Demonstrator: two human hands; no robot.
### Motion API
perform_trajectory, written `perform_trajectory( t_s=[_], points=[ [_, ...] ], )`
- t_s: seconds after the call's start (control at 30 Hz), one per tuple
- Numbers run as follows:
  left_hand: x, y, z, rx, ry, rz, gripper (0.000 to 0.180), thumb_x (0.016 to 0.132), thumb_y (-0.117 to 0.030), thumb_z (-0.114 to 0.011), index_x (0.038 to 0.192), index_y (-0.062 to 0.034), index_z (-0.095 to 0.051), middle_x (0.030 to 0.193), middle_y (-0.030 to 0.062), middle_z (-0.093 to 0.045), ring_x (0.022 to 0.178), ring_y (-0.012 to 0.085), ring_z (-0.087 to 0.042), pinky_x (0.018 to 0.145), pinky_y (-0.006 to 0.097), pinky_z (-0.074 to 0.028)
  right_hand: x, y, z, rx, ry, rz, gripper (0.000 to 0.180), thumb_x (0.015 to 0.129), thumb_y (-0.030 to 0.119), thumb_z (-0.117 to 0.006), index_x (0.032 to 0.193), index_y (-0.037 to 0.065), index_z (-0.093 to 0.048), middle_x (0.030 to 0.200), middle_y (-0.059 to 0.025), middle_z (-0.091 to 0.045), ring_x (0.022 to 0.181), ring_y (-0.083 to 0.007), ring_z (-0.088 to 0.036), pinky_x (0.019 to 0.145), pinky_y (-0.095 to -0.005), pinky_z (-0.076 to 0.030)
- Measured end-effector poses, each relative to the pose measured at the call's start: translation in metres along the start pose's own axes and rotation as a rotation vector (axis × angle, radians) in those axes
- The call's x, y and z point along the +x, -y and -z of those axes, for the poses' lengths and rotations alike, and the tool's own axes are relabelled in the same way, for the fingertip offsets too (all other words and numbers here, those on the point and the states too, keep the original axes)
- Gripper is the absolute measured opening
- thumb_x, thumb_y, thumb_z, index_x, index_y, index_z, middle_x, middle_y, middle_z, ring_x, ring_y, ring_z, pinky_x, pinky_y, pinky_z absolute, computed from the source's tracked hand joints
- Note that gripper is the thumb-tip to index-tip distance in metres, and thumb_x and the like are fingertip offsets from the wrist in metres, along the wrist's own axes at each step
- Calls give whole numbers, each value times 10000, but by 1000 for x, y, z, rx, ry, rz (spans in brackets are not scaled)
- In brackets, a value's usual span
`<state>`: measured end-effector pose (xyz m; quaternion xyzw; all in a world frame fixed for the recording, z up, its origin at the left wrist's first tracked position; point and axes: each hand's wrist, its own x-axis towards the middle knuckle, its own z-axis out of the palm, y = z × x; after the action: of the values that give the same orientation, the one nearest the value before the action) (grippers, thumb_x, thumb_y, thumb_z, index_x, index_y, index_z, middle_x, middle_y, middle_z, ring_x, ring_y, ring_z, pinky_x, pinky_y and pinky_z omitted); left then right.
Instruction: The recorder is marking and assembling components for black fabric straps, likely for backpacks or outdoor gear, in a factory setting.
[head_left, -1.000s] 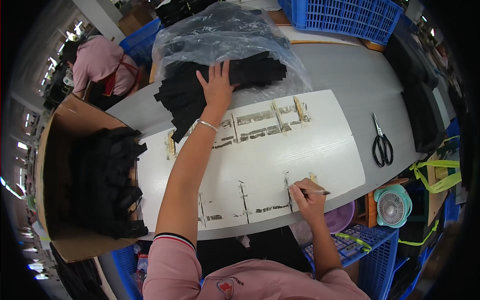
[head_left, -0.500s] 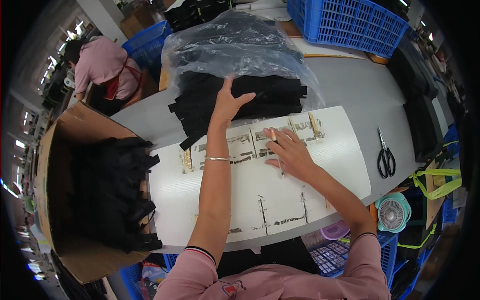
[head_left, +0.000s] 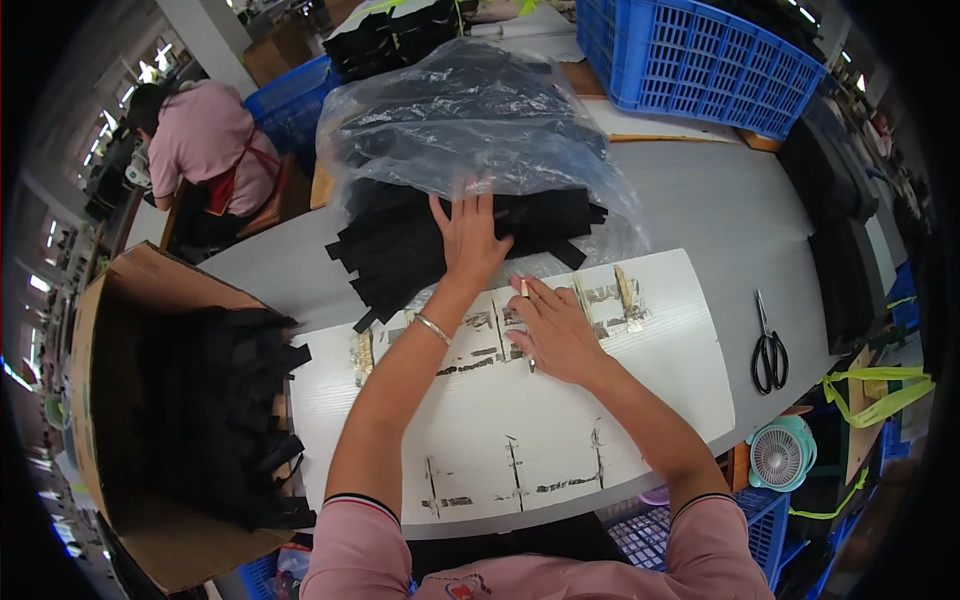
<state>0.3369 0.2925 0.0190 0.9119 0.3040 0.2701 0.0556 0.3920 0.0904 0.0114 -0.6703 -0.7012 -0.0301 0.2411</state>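
Head view: the left hand is lying open at upper centre, fingers spreading over a bundle of black strips, fingertips blurring at the edge of a clear plastic bag. The right hand is sitting just below and to the right of it, over the upper part of a white board, half-curled and gripping a pen; both pen ends are showing, the middle is hiding behind fingers.

Change: a second ago the right hand was holding the pen down at the board's lower edge; now it is resting near the upper edge, so both hands are working close to the bundle. One strip is now sticking out from the bundle's lower right, which wasn't showing half a second ago. Judging by that, the strips are being shifted or sorted apart.

Strips: flat, matte black, narrow; they are fanning out in uneven ends toward the left and overlapping the board's upper-left corner, while the bag is covering their upper side. Count is not readable.

Around: a cardboard box is standing at left, holding more black pieces; black-handled scissors are lying at right on the grey table.
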Motion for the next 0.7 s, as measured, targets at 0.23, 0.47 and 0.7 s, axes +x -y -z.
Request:
perform_trajectory(
  t_s=[0.23, 0.47, 0.7],
  points=[
    [44, 27, -13, 114, -82, -117, 989, 669, -238, -908, 1537, -162, -439, 1546, 80, -486, 1480, 309, -388, 1222, 661, -127, 14, -1, 3, 22, -15, -21, 448, 902, 338, -726, 1193, 32, -574, 1380, -210, -573, 1222, -311, -521, 959, -422, -382],
    [86, 36, -26, 348, -157, -105, 852, 705, -159, -862, 1479, -197, -509, 1506, 51, -517, 1447, 270, -424, 1231, 633, -154, 11, -5, 1, 42, -35, -8, 451, 907, 352, -724, 1186, 27, -583, 1339, -202, -589, 1215, -320, -523, 1031, -439, -378],
    [130, 44, -35, 395, -224, -73, 683, 758, -71, -759, 1406, -156, -562, 1380, 81, -571, 1336, 299, -494, 1188, 617, -245, 8, -3, -1, 36, -66, -9, 427, 910, 346, -720, 1159, 25, -590, 1313, -199, -604, 1221, -323, -530, 1034, -441, -380]
  ],
)
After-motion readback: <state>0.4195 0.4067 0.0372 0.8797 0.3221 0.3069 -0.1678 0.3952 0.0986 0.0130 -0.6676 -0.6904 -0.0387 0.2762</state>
